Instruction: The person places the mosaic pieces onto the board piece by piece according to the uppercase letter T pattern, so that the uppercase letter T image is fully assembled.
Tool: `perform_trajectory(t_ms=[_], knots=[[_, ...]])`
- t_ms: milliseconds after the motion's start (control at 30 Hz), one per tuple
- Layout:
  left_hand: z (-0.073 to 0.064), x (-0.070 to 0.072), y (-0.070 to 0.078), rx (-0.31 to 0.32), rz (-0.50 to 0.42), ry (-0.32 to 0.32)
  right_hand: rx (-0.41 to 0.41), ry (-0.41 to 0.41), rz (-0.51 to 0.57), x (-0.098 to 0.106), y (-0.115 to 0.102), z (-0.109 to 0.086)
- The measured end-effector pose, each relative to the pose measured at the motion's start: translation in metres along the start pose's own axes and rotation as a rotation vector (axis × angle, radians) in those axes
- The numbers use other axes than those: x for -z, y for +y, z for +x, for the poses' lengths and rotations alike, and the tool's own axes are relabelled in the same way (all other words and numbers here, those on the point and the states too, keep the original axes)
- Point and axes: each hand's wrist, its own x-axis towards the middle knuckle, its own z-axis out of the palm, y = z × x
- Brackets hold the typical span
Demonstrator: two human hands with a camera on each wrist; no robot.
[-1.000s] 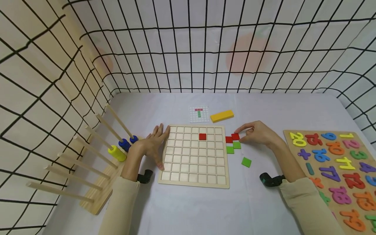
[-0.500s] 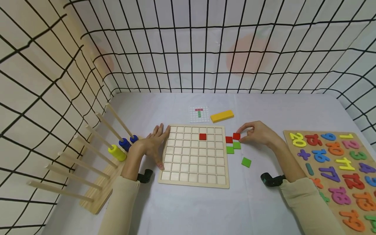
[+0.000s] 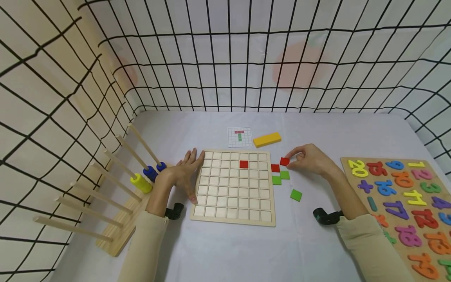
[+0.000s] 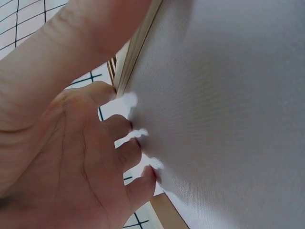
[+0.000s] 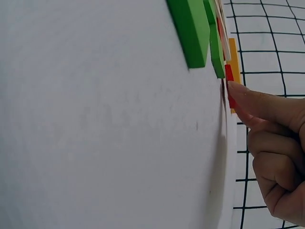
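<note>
A wooden grid board (image 3: 232, 221) lies in the middle of the table, with one red square tile (image 3: 244, 164) in a cell of its second row. My left hand (image 3: 181, 176) rests with spread fingers along the board's left edge; in the left wrist view its palm (image 4: 71, 162) shows. To the right of the board, my right hand (image 3: 310, 159) pinches a red tile (image 3: 284, 161) between thumb and fingers, also seen as a red tile (image 5: 229, 86) in the right wrist view. Beside it lie another red tile (image 3: 275, 168) and green tiles (image 3: 284, 175), with one green tile (image 3: 296, 195) apart.
A small pattern card (image 3: 240, 137) showing a red and green T and a yellow block (image 3: 267, 140) lie behind the board. At left stands a wooden peg rack (image 3: 119, 231) with rings. A number board (image 3: 398, 196) lies at right. Black wire mesh (image 3: 246, 70) encloses the table.
The red tile in my right hand has moved slightly right and away from the other tiles, and it is now tilted. My left hand has kept its place.
</note>
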Motion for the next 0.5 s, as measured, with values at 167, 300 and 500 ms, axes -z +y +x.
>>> perform_trajectory(t_ms=[167,300,500], knots=[[0.0,0.0,0.001,0.003,0.013,-0.002,0.068,0.002,0.014,-0.002,-0.012,0.001],[0.0,0.0,0.001,0.002,0.019,0.0,0.122,-0.023,0.043,-0.008,-0.03,0.004],[-0.001,0.0,0.001,0.008,0.019,0.001,0.157,-0.04,0.04,-0.026,-0.061,0.012]])
